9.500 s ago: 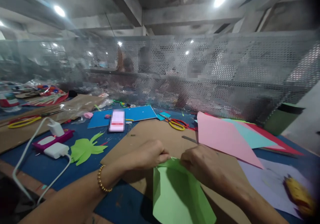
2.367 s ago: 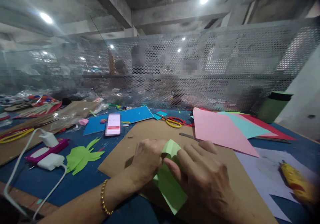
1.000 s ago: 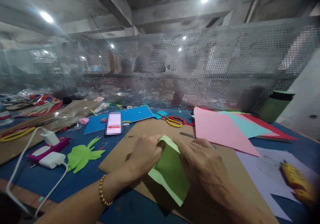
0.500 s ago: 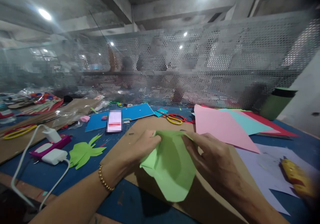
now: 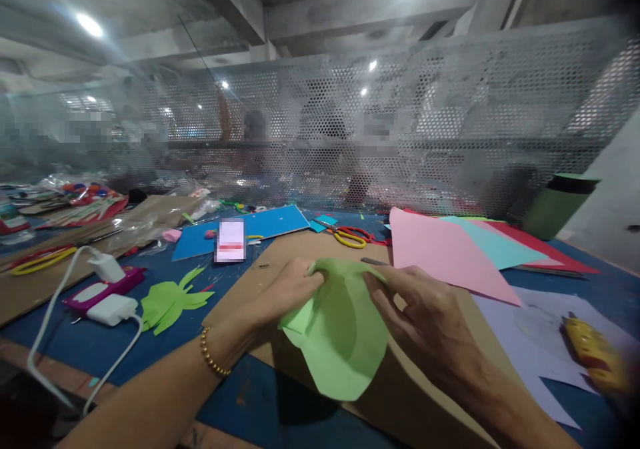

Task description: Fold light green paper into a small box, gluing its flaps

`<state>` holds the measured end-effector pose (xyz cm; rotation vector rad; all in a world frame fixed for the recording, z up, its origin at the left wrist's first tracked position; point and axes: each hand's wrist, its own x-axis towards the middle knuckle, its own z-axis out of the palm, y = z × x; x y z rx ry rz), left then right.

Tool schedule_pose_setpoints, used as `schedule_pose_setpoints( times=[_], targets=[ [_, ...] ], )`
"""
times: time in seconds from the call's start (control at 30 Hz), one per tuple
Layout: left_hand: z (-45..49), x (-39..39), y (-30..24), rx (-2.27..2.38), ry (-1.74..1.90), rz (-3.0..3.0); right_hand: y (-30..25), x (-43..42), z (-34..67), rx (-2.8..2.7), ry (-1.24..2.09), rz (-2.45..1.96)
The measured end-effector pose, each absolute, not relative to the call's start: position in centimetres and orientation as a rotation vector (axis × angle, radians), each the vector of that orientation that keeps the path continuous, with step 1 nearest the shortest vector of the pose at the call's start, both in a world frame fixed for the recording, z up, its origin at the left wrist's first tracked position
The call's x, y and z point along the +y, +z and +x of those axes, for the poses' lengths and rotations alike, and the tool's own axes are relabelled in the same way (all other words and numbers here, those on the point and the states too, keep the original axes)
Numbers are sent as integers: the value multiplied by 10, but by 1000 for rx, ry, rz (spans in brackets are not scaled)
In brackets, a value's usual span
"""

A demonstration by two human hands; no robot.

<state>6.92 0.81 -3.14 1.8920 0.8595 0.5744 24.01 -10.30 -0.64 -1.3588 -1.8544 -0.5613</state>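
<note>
A sheet of light green paper [image 5: 345,342], curved and partly folded, hangs between my hands above the brown cardboard [image 5: 280,252]. My left hand [image 5: 295,285] pinches its upper left edge between thumb and fingers. At the upper right edge, my right hand [image 5: 425,302] is closed on the same paper. A thin dark tool tip [image 5: 374,261] shows just behind the right fingers; whether they touch it I cannot tell. To the left of my left hand lie green paper leaf cutouts [image 5: 170,302] on the blue tabletop [image 5: 240,402].
Scissors [image 5: 350,237] lie behind the cardboard, near a blue sheet [image 5: 280,221]. Pink paper [image 5: 440,255] and a green tumbler [image 5: 560,209] are at right, with a yellow tool [image 5: 595,355] on lilac paper [image 5: 530,315]. A purple power strip [image 5: 105,292] with chargers sits left.
The upper edge of the green paper has bent into a more rounded arch between my hands. Both hands keep their grip and have barely moved.
</note>
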Motion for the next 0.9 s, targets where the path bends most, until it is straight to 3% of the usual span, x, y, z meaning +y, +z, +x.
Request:
schedule_pose_setpoints(
  times=[0.23, 0.33, 0.4, 0.63, 0.9],
  targets=[
    [58, 10, -22, 547, 126, 2005, 18, -116, 256, -1658, 176, -1406],
    [60, 1, -19, 248, -112, 2136, 21, -118, 250, -1848, 370, -1429],
    [63, -4, -18, 174, -83, 2224, 17, -117, 239, -2021, 456, -1488],
    [64, -13, -15, 530, -113, 2500, 11, -112, 221, -2078, 576, -1698],
    [62, -27, -13, 556, 172, 2769, 2, -113, 213, -2157, 437, -1653]
  ],
)
